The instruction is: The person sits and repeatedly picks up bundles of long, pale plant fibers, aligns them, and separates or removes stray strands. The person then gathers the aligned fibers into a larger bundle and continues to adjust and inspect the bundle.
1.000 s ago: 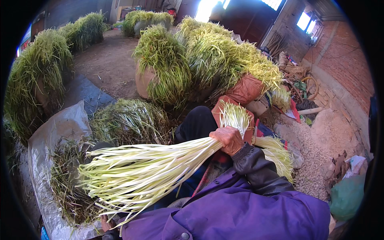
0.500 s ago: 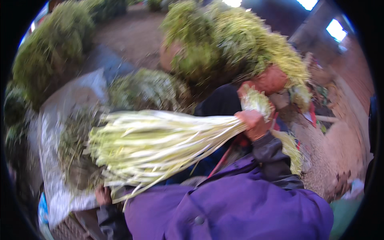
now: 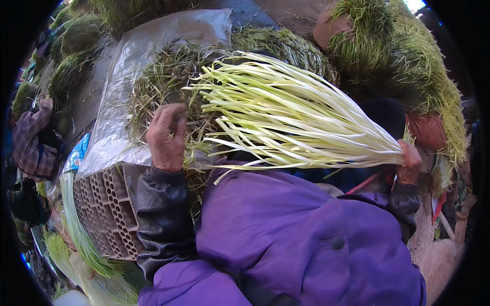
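Note:
A fanned bundle of long yellow-white leaves (image 3: 296, 115), like blanched chives, stretches across my lap with its loose tips to the left. My right hand (image 3: 410, 162) is closed round its narrow gathered end, at the right. At the left my left hand (image 3: 167, 136) is raised, its fingers loosely bent and the thumb apart, with nothing visible in it. It is apart from the leaf tips, above a heap of dry, withered leaf scraps (image 3: 166, 81).
Clear plastic sheeting (image 3: 115, 109) lies under the scraps. Grey hollow bricks (image 3: 109, 209) stand at the lower left, beside tied green-white bundles (image 3: 87, 232). Big heaps of green leaves (image 3: 421, 66) rise at the back right. Another person in a checked sleeve (image 3: 33, 135) is at the far left.
The view has swung left, bringing the bricks into sight. My left hand, earlier low beside the leaf tips, is now lifted clear of them. My right hand still grips the bundle.

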### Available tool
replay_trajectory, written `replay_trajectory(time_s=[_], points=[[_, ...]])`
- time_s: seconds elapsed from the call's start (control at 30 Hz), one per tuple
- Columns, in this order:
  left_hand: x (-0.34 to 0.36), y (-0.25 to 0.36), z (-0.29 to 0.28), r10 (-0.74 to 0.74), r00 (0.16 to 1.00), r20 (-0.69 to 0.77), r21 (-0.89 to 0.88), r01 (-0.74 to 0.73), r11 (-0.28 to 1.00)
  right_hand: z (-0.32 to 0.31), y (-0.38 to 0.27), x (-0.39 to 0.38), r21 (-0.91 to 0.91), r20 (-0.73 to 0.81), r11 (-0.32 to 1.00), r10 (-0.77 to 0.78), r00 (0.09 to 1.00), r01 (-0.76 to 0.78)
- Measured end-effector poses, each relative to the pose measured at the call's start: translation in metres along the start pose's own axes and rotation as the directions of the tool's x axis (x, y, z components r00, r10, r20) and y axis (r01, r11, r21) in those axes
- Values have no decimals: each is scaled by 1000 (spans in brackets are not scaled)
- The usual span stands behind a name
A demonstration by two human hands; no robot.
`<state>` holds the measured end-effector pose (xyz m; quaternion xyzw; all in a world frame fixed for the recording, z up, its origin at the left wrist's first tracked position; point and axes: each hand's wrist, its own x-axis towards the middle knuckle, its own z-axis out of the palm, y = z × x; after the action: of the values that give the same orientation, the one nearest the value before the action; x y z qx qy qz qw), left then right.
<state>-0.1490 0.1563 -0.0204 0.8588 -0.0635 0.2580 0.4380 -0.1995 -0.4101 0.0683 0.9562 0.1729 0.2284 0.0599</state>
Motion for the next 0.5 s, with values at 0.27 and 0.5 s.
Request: replay_trajectory(time_s=[0.27,0.5], points=[[15,14,25,89,992,88,-14,-88,996,3,3,-1,-9,6,1000,-8,1000,8],[16,-3,40,79,996,37,84,-82,993,3,7,-4,7,4,999,-34,999,34]])
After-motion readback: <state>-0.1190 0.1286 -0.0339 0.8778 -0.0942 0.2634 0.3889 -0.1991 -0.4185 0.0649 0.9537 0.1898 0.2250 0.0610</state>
